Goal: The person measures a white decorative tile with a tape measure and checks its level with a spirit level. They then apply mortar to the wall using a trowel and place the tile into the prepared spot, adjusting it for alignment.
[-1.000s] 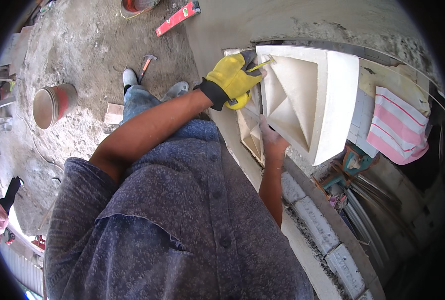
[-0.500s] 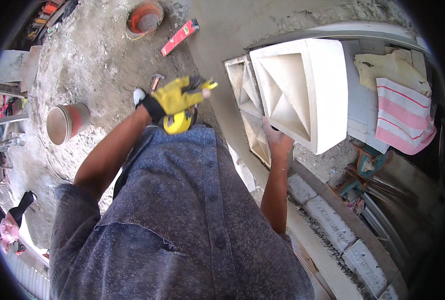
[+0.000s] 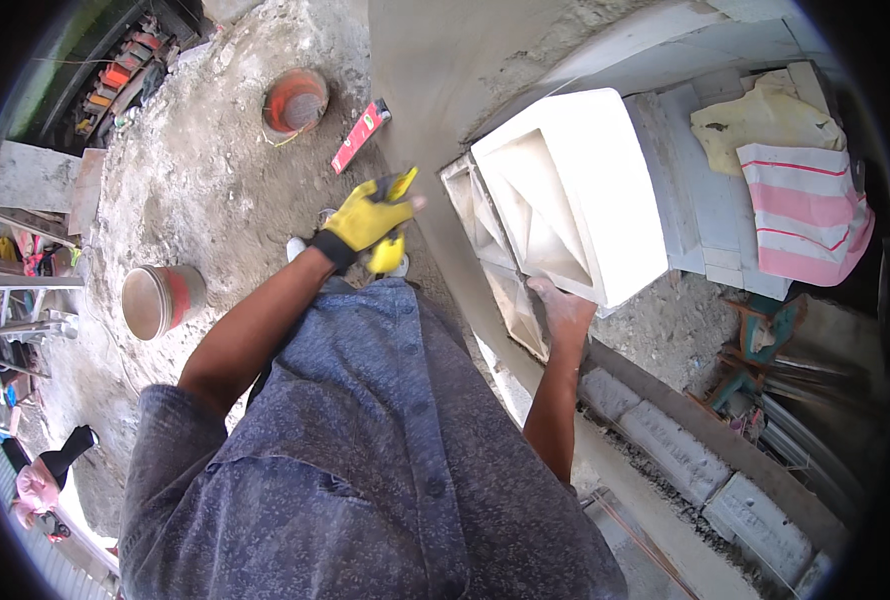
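The person is holding a white block (image 3: pixel 605 180) at its lower edge with the bare right hand (image 3: pixel 565 308), the thumb pressing on the near side and the other fingers gripping it, partly hidden behind. The block is standing tilted, its hollow, ridged face turning toward the person; what else is bearing its weight, one cannot tell. To the left of the block and apart from it, the gloved left hand (image 3: pixel 368 217) is closing its fingers around a yellow tape (image 3: pixel 387 254), slightly blurred, so any print on the case is staying unreadable. Two similar hollow blocks (image 3: pixel 477 215) are sitting in the wall just left of the white block. Farther left and higher, a red level (image 3: pixel 357 142) is lying on the ground (image 3: pixel 225 180), showing pale markings too small to read. A reddish bucket (image 3: pixel 282 98) is standing beyond the level from the block, and a pale bucket (image 3: pixel 177 297) with a reddish band is lying well to the block's left. To its right, a pink-and-white striped cloth (image 3: pixel 800 190) is resting beside a yellowish sheet (image 3: pixel 760 125). Below the block, grey blocks (image 3: pixel 673 450) are forming a row, their surface marks illegible.
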Demonstrator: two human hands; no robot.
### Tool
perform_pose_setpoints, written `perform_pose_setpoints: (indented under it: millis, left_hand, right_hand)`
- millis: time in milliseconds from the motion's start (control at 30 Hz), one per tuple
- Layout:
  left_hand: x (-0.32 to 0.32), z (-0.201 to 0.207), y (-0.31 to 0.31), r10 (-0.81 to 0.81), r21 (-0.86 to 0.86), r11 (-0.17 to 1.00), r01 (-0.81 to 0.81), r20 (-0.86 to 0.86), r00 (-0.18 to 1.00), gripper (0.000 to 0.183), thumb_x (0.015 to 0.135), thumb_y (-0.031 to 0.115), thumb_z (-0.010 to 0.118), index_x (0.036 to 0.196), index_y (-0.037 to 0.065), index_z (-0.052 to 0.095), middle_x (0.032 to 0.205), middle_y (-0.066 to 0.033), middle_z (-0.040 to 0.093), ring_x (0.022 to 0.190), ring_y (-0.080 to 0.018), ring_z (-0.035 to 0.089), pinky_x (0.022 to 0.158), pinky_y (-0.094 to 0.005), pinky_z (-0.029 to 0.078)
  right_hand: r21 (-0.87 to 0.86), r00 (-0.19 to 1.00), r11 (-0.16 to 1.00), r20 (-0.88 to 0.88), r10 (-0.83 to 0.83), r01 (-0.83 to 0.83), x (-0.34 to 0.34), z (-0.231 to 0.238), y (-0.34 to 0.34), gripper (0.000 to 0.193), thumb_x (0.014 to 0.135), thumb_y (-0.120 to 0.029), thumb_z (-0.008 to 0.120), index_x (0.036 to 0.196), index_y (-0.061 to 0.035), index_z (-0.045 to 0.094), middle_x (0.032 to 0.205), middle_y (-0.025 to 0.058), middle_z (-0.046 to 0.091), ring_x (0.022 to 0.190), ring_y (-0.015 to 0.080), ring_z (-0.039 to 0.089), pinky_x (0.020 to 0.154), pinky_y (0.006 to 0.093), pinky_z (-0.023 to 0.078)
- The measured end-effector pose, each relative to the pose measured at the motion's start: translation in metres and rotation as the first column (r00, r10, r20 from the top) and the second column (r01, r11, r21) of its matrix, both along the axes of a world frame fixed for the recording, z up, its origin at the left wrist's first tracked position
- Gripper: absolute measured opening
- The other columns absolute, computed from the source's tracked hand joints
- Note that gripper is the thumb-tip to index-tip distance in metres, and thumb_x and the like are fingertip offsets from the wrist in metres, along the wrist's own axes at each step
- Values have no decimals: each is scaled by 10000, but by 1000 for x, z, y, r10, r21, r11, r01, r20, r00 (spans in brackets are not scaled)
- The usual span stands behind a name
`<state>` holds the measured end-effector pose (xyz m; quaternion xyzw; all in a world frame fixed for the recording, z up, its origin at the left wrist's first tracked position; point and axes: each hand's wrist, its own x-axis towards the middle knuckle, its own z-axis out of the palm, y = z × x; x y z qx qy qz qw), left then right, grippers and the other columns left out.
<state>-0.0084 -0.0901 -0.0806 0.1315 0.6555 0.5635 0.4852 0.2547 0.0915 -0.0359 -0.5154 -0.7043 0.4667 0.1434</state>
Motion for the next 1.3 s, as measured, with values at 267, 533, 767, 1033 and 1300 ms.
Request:
perform_pose_setpoints:
  millis: [267,533,767,1033,1300]
  left_hand:
    - [37,28,84,245,-112,968,-226,193,950,399,777,373,832,893,33,659,713,-30,606,569,-127,569,510,-305,458]
    - [53,49,91,332,-168,937,-308,148,932,419,773,359,828,919,4,658,741,-55,616,586,-148,583,525,-326,464]
    - [58,47,96,350,-195,927,-321,137,927,413,779,343,820,921,1,638,748,-63,618,605,-153,598,523,-321,468]
    - [58,41,97,343,-204,927,-315,118,932,289,831,292,773,958,50,678,711,-38,633,564,-133,604,496,-299,468]
    - [57,48,97,329,-208,931,-300,120,937,276,826,256,786,962,48,667,716,-36,618,562,-130,591,507,-286,468]
  right_hand:
    - [387,969,890,142,202,-242,-7,-34,2,430,686,-321,875,953,-11,743,973,163,737,931,323,688,947,425,490]
    - [628,796,507,557,237,-591,-2,-39,-2,586,886,-359,694,1344,-28,539,1334,129,590,1238,261,543,1056,400,434]
    - [470,916,792,288,278,-388,-7,-29,1,550,803,-326,769,1254,-49,618,1230,120,653,1130,285,613,1005,413,470]
    - [527,950,793,226,216,-306,-7,-37,5,512,698,-285,838,1142,-79,690,1113,117,698,1011,330,660,921,439,508]
    - [416,950,858,212,231,-302,2,-32,4,586,662,-340,878,1150,-77,686,1123,128,689,1038,353,640,916,441,502]
